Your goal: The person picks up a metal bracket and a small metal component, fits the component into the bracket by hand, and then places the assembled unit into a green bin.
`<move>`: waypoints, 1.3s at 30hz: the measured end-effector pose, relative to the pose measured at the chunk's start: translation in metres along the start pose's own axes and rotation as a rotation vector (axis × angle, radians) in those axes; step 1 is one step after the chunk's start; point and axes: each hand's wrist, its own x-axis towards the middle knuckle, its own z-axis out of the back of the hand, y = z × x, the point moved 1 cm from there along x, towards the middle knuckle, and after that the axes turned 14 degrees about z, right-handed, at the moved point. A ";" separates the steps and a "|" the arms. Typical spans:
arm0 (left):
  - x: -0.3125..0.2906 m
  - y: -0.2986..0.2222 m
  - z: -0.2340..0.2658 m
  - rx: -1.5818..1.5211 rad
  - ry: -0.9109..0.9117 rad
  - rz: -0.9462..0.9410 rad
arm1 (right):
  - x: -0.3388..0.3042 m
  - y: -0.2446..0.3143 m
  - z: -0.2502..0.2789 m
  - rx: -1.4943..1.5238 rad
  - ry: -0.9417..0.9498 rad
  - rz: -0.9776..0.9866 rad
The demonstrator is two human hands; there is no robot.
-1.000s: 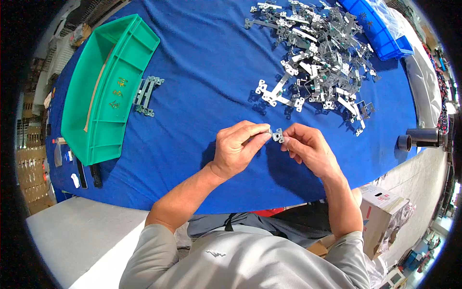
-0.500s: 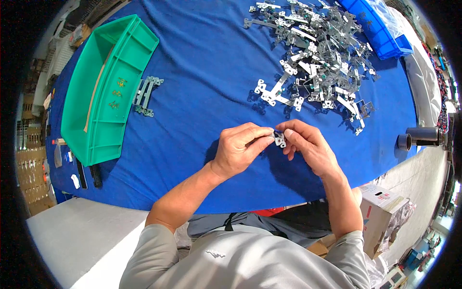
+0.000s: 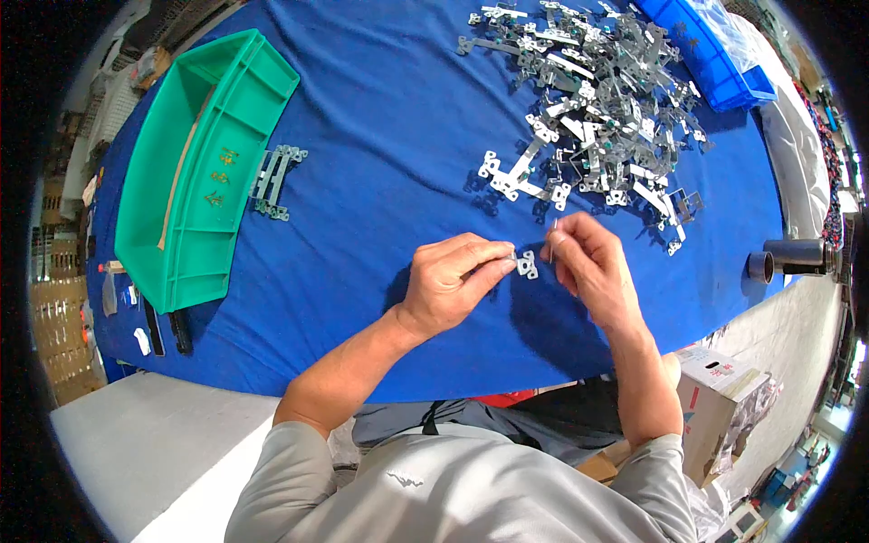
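Note:
Between the thumb and fingers of my left hand [image 3: 453, 281] is a small silver metal bracket [image 3: 528, 265]; its holed end sticks out to the right, and the rest is hidden by my fingers. My right hand [image 3: 593, 267] is a short way right of the bracket, apart from it. Its thumb and fingers pinch something thin and light-coloured, too small to name. Beyond my hands, several similar brackets [image 3: 516, 176] lie at the near edge of a large heap of metal brackets [image 3: 606, 109].
A green plastic bin [image 3: 195, 172] stands at the left, with a short row of brackets [image 3: 277, 181] beside it. At the far right is a blue tray [image 3: 711, 54] with clear plastic. A grey metal cylinder [image 3: 792, 256] lies at the right edge of the blue cloth [image 3: 380, 127].
My right hand has moved off the bracket, a little to the right, with something thin in its fingertips. The left hand keeps the bracket in almost the same place.

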 end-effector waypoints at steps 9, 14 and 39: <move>-0.001 0.001 0.002 -0.052 -0.085 0.082 | -0.003 -0.004 -0.004 0.035 0.252 -0.141; 0.000 0.003 0.001 -0.040 -0.072 0.018 | -0.001 -0.001 -0.004 -0.053 0.252 -0.074; -0.001 0.003 0.001 -0.017 -0.131 -0.031 | -0.001 0.004 -0.001 0.012 0.263 -0.203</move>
